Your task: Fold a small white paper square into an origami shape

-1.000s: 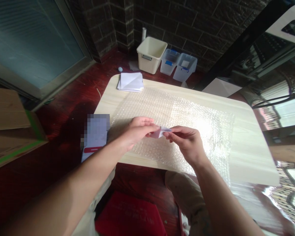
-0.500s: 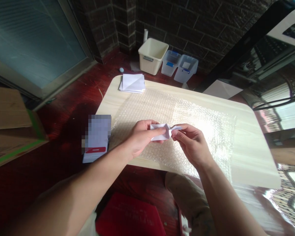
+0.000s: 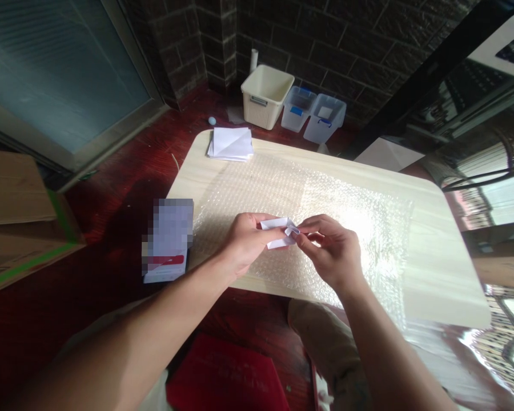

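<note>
Between my hands, above the bubble wrap (image 3: 257, 188), is a small folded white paper (image 3: 278, 241). My left hand (image 3: 247, 240) grips its left side, the thumb lying across the top and the fingers underneath. At the right end, my right hand (image 3: 332, 248) pinches a flap that is bent over toward the left thumb. The undersides of the paper and the left fingertips are mostly hidden.
A stack of white paper (image 3: 231, 142) lies at the table's (image 3: 445, 245) far left corner. A phone-like slab with a blurred screen (image 3: 167, 268) is by the left edge. On the floor beyond stand a cream bin (image 3: 263, 108) and two clear plastic boxes (image 3: 323, 123). A red box (image 3: 227, 377) sits below.
My right hand has folded the paper's right-end flap over to the left, where it stuck out rightward before. Both hands have shifted only slightly.
</note>
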`<state>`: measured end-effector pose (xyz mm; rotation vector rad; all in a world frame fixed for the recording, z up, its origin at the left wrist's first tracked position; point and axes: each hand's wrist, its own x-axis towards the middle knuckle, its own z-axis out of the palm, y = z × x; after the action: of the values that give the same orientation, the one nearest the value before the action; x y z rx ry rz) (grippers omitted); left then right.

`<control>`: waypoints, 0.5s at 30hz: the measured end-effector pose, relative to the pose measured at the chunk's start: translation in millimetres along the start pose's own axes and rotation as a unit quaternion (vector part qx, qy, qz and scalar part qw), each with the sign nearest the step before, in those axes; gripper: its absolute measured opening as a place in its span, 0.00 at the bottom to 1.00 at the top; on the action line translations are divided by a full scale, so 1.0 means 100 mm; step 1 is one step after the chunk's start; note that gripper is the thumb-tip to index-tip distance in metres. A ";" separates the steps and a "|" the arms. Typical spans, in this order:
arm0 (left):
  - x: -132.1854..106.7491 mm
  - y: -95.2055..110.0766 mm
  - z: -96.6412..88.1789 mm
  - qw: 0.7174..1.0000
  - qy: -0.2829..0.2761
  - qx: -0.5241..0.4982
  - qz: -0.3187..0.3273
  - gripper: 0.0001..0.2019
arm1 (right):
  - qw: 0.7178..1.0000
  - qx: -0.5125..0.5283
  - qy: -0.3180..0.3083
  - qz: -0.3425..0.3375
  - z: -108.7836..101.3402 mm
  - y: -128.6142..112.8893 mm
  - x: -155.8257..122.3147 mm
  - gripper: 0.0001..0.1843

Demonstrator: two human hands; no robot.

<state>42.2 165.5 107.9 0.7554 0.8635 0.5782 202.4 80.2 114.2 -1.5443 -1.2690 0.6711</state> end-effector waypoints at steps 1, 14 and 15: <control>0.00 0.00 0.00 1.000 0.000 0.001 0.001 0.20 | 1.000 -0.025 0.000 -0.006 -0.01 -0.01 0.00 0.05; 0.04 -0.01 -0.01 0.997 -0.015 0.059 0.038 0.15 | 0.995 -0.094 -0.012 -0.015 -0.05 -0.08 -0.01 0.05; 0.04 -0.01 -0.01 0.998 -0.013 0.056 0.037 0.15 | 0.997 -0.079 -0.016 -0.005 -0.06 -0.08 0.00 0.05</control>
<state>43.3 168.0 104.7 0.8977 0.8513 0.5872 204.4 77.6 123.5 -1.6609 -1.3806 0.6030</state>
